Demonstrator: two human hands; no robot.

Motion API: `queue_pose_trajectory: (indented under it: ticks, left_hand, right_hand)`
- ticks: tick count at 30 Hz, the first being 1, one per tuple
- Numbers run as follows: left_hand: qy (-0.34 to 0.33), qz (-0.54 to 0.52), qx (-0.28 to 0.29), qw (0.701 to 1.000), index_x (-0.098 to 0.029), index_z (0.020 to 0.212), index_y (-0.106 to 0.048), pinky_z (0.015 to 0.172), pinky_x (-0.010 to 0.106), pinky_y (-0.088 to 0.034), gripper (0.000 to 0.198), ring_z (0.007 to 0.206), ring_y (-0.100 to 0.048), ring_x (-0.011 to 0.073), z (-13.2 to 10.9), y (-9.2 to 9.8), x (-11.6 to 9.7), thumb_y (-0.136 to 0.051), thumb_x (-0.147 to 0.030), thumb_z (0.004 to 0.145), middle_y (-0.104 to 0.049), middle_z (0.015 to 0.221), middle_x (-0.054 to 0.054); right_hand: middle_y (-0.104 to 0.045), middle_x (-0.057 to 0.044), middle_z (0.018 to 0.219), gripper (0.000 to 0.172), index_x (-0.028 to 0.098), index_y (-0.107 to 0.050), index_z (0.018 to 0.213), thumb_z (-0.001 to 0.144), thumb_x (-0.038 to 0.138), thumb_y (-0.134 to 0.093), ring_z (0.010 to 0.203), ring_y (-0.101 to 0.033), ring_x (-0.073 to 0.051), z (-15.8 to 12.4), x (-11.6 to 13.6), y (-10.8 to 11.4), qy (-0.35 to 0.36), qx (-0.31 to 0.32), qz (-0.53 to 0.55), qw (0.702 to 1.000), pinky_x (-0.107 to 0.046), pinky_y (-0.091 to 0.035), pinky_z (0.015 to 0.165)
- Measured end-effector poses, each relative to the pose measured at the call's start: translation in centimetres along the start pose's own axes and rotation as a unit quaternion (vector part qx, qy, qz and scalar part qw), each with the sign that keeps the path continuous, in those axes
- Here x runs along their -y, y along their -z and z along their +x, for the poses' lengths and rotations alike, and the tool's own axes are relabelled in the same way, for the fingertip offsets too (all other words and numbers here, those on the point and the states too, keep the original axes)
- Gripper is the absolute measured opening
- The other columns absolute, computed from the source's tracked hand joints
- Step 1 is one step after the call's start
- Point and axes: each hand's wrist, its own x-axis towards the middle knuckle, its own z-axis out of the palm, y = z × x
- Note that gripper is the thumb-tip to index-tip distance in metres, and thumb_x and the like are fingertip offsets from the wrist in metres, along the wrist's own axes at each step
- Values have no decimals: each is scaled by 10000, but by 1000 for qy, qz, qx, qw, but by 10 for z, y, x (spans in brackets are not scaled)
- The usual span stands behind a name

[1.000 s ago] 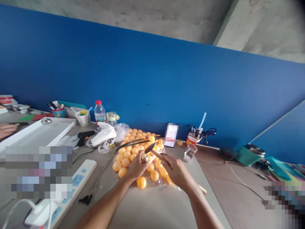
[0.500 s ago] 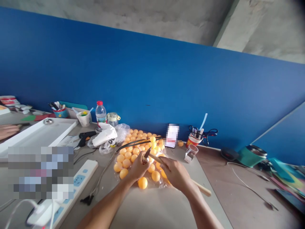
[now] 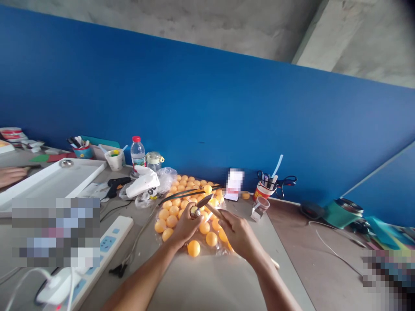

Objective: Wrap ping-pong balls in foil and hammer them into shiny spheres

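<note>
My left hand point(image 3: 187, 224) is closed around a small round piece point(image 3: 195, 211), brownish and shiny with a pale yellowish patch on top. Most of that piece is hidden by the fingers. My right hand point(image 3: 238, 233) grips a long wooden-handled tool point(image 3: 215, 211) whose dark, pointed head point(image 3: 204, 201) lies just above the round piece. Whether that head is bristle or blade I cannot tell. The handle's far end pokes out beyond my right forearm. Beneath both hands spreads a clear plastic bag of orange balls point(image 3: 171, 221), with one ball point(image 3: 193, 248) at its near edge.
Dark strips point(image 3: 181, 193) lie across the balls. To the left are a white power strip point(image 3: 119, 229), a glue gun point(image 3: 115, 186), a water bottle point(image 3: 138, 153) and a white tray point(image 3: 87, 179). A phone point(image 3: 234, 183) and a pen cup point(image 3: 263, 190) stand behind. Another person's hand point(image 3: 13, 176) is far left.
The tool's dark head has tilted flatter and swung rightward over the round piece, and less of the handle's end shows. More of the round piece's pale top is visible now.
</note>
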Motion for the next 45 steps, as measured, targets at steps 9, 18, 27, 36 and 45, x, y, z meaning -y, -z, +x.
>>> queue_pose_trajectory:
  ticks: [9,18,27,36,45]
  left_hand:
    - [-12,11,13,1000,-200,1102,-541,496,222,-385,379,534,-465,105,-2,1,-3,-620,-270,738,-515,660,-42]
    - [3,-11,15,1000,-203,1094,-522,478,204,-385,350,509,-461,88,-2,1,1,-601,-277,761,-519,665,-48]
    - [13,-32,23,999,-200,1017,-519,452,191,-341,278,471,-426,82,-4,2,-9,-592,-276,760,-464,584,-74]
    - [9,-80,81,993,-226,1094,-457,508,217,-338,365,498,-445,108,-6,2,-10,-576,-415,805,-472,544,-81]
    - [-3,-138,60,989,-213,975,-495,485,236,-380,282,498,-461,107,2,2,-1,-508,-454,829,-509,650,-48]
  right_hand:
    - [-615,-2,711,187,205,-588,858,904,256,-415,615,-515,-144,-1,-3,1,-1,-21,26,999,-221,-342,572]
    - [-637,-16,737,187,212,-600,875,893,245,-416,628,-529,-152,-1,-2,1,-12,-7,10,1000,-228,-343,579]
    - [-657,-9,730,208,219,-648,922,880,249,-446,624,-550,-154,2,-11,2,-26,-20,-14,999,-230,-349,565]
    - [-720,-114,1074,333,189,-667,1133,869,244,-472,899,-660,-250,23,-68,2,-103,-34,-96,989,-306,-439,739]
    - [-732,-112,982,329,195,-700,1056,879,249,-428,887,-664,-257,34,-93,-8,-144,-13,-133,981,-301,-430,699]
